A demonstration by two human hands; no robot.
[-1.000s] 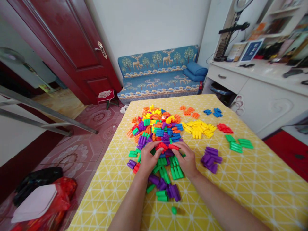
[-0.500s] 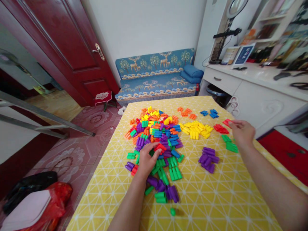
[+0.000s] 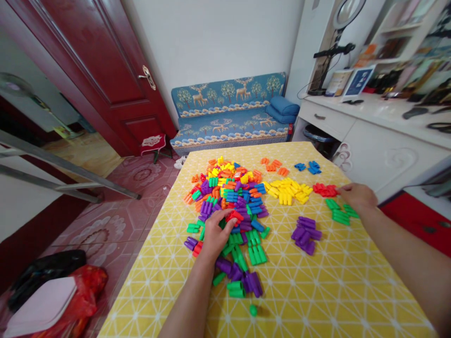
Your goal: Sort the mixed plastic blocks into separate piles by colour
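Note:
My left hand (image 3: 215, 234) is closed in a pinch around a red plastic block (image 3: 234, 216) shaped like joined tubes. It rests at the near side of a mixed heap of coloured blocks (image 3: 229, 185). On the right, my right hand (image 3: 358, 196) has its fingertips pressed together at the right end of a small red block group (image 3: 323, 190), pinching the outermost red piece. Just below that hand lie several green blocks (image 3: 340, 216). Yellow blocks (image 3: 287, 191) sit to the left of the red group, and purple blocks (image 3: 305, 234) nearer to me.
Orange blocks (image 3: 273, 165) and blue blocks (image 3: 312, 167) lie toward the far side of the yellow patterned tablecloth (image 3: 299, 291). A lone green piece (image 3: 253, 310) is near me. Beyond the table stand a blue sofa (image 3: 232, 119) and a white dresser (image 3: 387, 136).
My right hand has lowered the red block onto the right end of the red group. One more green block now shows below it. My left hand stays in place with its red block.

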